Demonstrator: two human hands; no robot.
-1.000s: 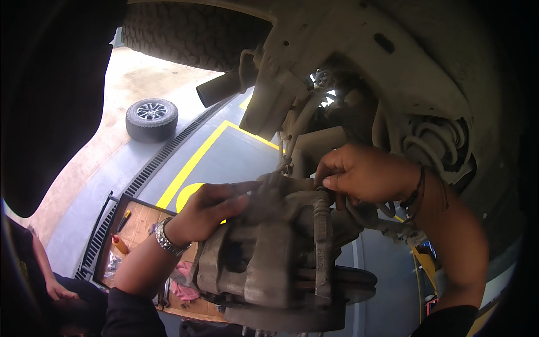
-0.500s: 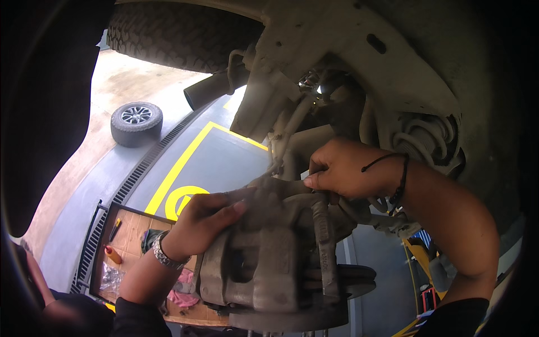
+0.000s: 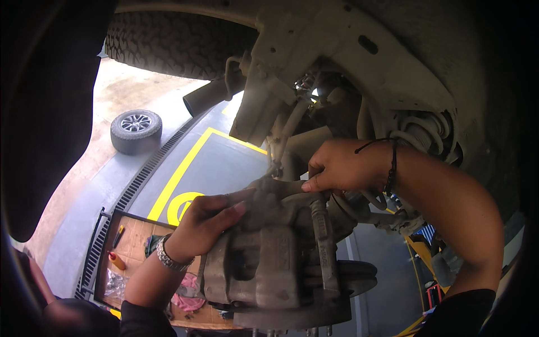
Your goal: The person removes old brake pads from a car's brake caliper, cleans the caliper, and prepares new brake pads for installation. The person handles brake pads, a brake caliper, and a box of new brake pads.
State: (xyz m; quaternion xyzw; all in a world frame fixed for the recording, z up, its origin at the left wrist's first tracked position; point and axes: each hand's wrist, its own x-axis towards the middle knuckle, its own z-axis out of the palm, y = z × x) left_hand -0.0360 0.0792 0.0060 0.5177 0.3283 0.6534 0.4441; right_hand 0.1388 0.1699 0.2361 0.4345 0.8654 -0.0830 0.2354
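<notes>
Far left, down on the floor: loose wheel [image 3: 136, 130] lying flat, well apart from the work; nearer, tool tray [image 3: 130, 254] with rags and an orange-handled tool, below and left of the hands.

Left hand [image 3: 208, 224] coming up from lower left, metal bracelet at the wrist; fingers spread half open and curled over the upper left shoulder of the brake caliper [image 3: 264, 264], thumb across its top; steadying rather than a full grasp.

Caliper at centre, sitting over the edge of the brake disc [image 3: 337, 281]; long axis roughly upright, tilted slightly; body directly between the two hands, low.

Right hand [image 3: 342, 165] above and right of it, black cord at the wrist; fingers folded nearly closed, thumb and forefinger pinched at the caliper's top edge; cannot tell whether anything small is held in the pinch.

Left hand nearer the caliper's body; right hand nearer its top; tyre [image 3: 179, 45] and suspension overhead.
</notes>
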